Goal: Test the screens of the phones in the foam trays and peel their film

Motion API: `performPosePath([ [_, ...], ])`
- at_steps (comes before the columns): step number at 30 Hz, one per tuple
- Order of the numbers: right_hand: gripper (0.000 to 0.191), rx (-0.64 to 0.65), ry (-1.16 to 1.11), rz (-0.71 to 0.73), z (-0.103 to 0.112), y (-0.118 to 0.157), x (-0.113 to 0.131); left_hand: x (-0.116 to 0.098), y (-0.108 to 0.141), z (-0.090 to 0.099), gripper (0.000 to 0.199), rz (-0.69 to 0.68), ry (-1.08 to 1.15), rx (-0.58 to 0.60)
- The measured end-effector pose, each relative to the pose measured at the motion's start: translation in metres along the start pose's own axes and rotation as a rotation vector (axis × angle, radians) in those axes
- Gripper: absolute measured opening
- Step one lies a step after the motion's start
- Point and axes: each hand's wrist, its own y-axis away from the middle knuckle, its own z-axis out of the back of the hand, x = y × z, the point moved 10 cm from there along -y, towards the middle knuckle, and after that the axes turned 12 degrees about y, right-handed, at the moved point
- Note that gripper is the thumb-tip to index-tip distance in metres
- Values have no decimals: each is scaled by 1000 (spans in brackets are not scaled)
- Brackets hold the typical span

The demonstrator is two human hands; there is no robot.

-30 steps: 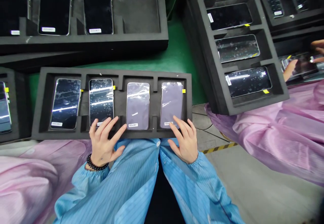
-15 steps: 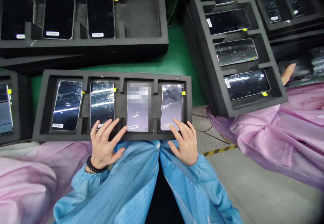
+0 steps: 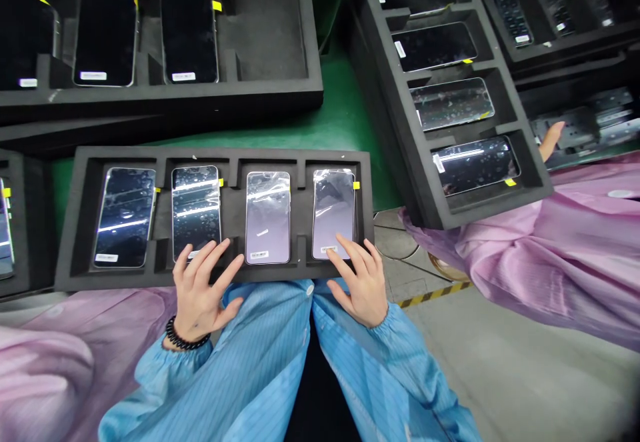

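Note:
A black foam tray lies in front of me with a phone in each slot. My left hand has its fingers spread over the tray's front edge, fingertips at the lower end of the second phone from the left. My right hand is spread too, with fingertips over the lower part of the rightmost phone. Between my hands lies a phone with a pale, shiny screen. The leftmost phone is dark and lies slightly tilted. Neither hand grips anything.
Behind, a larger black tray holds dark phones and has a bare slot at right. Another phone tray stands at right on the green table. People in pink sleeves sit at both sides; a person's hand shows at right.
The view has shifted slightly, so the trays appear a little further left. Both my hands keep nearly the same spread pose at the tray. Another person's hand has appeared at the top right.

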Motion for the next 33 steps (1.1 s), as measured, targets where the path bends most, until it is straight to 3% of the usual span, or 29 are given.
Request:
performPosePath([
  [5, 36, 53, 23, 6, -4, -1, 2, -1, -4, -4, 59, -10, -39, 52],
  [20, 48, -5, -85, -10, 0, 3, 0, 2, 1, -3, 64, 6, -19, 27],
  [23, 53, -50, -206, -44, 9, -1, -13, 5, 0, -1, 64, 45, 11, 15],
  [27, 39, -20, -212, -189, 12, -33, -57, 10, -15, 3, 64, 97, 93, -65],
  [30, 29, 2, -16, -277, 11, -69, -89, 10, -32, 2, 62, 111, 117, -110],
  [33, 27, 132, 194, -231, -1, -103, -97, 11, -45, -1, 59, 136, 131, -119],
])
